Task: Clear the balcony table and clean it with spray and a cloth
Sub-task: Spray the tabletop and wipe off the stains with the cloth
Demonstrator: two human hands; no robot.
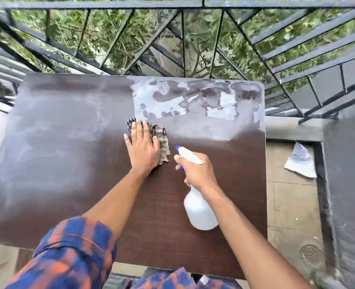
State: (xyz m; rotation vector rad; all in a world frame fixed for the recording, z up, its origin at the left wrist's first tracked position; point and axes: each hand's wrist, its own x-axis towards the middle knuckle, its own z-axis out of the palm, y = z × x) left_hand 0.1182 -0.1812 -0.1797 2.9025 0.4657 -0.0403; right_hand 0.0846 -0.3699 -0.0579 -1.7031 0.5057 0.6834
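Note:
A dark brown table [68, 163] fills the view, with a wet, shiny patch [193, 101] across its far right part. My left hand [142, 147] lies flat with fingers spread, pressing a checked grey-brown cloth [162, 138] onto the tabletop near the middle. My right hand [197, 172] grips the neck of a white spray bottle [199, 209] with a blue nozzle and trigger, held above the table just right of the cloth. The nozzle points toward the far left.
A black metal railing [183, 49] stands right behind the table's far edge, with greenery beyond it. To the right is tiled floor with a crumpled white paper [301, 161], a floor drain [310, 254] and a grey wall [349, 184].

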